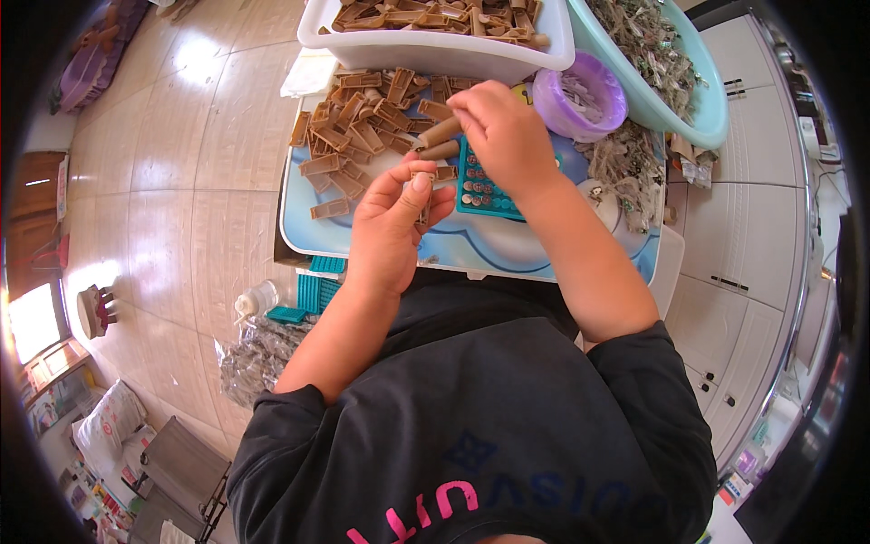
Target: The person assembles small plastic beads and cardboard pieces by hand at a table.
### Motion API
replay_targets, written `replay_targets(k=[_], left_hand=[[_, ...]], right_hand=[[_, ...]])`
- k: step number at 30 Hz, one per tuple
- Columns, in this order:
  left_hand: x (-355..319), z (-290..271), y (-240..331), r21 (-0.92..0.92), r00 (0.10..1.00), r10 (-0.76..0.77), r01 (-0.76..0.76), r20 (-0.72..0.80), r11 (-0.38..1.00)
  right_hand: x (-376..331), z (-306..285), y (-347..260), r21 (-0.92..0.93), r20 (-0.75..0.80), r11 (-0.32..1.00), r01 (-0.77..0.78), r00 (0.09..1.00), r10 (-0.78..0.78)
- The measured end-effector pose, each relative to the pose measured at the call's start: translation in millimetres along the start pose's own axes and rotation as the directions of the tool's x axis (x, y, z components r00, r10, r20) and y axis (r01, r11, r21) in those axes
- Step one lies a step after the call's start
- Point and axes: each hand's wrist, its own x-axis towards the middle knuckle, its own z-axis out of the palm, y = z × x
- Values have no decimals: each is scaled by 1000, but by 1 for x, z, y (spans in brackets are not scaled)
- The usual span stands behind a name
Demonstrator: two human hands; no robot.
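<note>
My left hand is closed, pinching a small brown plastic piece between thumb and fingers, much of it hidden. Above and to the right, my right hand is closed on the end of a tan-brown cylindrical piece that points toward the left hand. A second tan-brown cylinder lies just under it. Partly beneath my right hand sits a teal tray with small round metallic parts in rows. Many brown plastic casings are heaped on the table left of my hands.
A white tub of brown casings stands at the back. On its right are a purple bowl and a pale-teal basin full of small bagged parts. More tangled parts lie on the blue table. Teal trays are below its left edge.
</note>
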Motion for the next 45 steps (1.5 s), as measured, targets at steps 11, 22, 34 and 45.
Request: replay_targets(k=[11,22,34,45], left_hand=[[4,-7,6,-132,991,20,-37,-130,991],[1,-12,13,96,965,-192,177,180,980],[-1,0,-2,-292,848,-364,486,385,824],[-11,19,-2,-53,820,-426,480,383,876]], right_hand=[[-3,2,-8,236,16,955,-180,983,182],[-9,-49,-23,414,561,766,-492,801,211],[-65,-57,-30,166,-31,968,188,982,-185],[-73,-66,-20,320,98,947,-13,995,-20]])
